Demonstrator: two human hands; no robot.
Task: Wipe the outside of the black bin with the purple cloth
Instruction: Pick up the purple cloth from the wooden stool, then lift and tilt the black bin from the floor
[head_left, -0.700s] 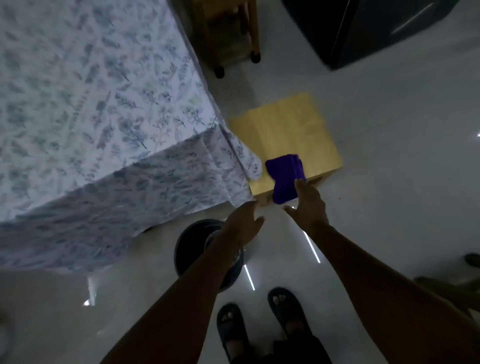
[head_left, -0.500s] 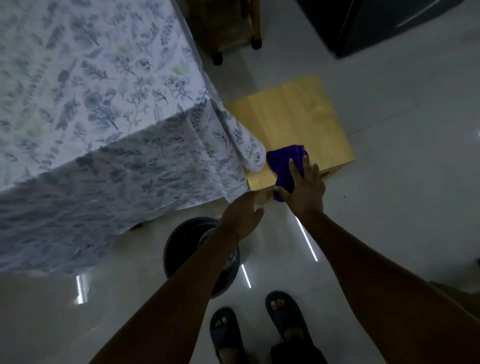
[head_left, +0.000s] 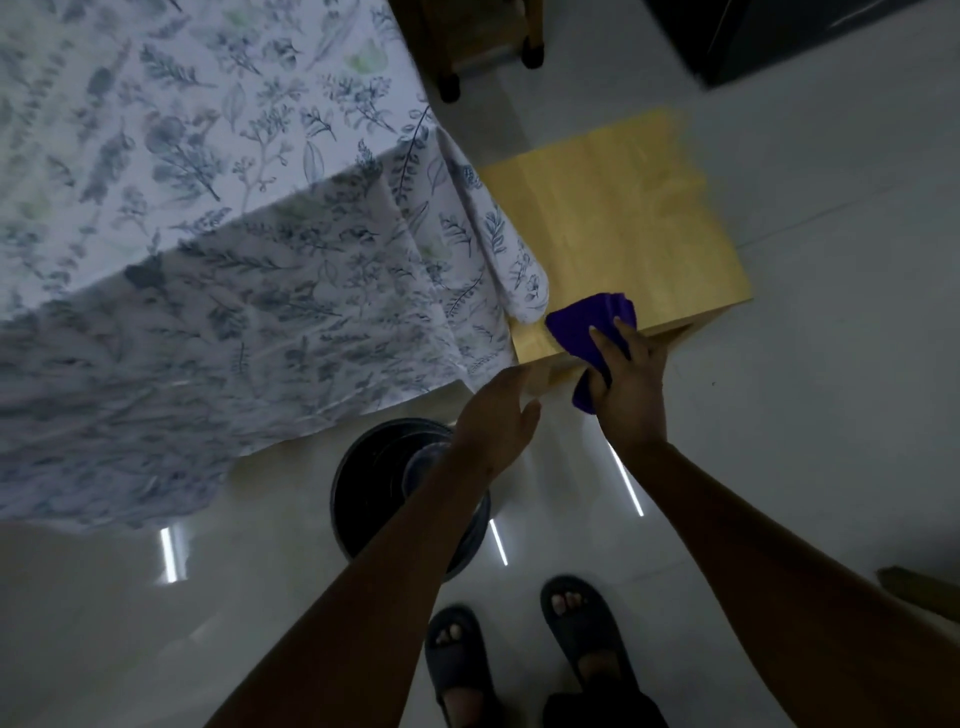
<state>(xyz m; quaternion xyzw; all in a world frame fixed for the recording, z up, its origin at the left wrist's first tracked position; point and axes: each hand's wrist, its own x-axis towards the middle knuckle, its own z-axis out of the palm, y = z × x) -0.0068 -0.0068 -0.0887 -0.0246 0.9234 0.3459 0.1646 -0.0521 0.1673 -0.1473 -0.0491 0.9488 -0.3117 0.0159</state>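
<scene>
The purple cloth (head_left: 582, 330) lies over the near edge of a low wooden stool (head_left: 623, 223), one end hanging down. My right hand (head_left: 631, 387) has its fingers and thumb closed around the cloth at that edge. A round black bin (head_left: 363, 493) stands on the floor below, seen from above, partly covered by my left forearm. My left hand (head_left: 496, 421) hovers above the bin's far rim with fingers loosely apart and nothing in it.
A table under a white leaf-print cloth (head_left: 208, 234) fills the left, its corner draping beside the stool. My two sandalled feet (head_left: 524, 644) stand on glossy pale tiles. A wooden cart on castors (head_left: 483, 47) and a dark cabinet (head_left: 810, 36) are at the top.
My right hand reached onto the purple cloth and closed around it at the stool's edge. My left hand stayed above the bin. The view shifted a little.
</scene>
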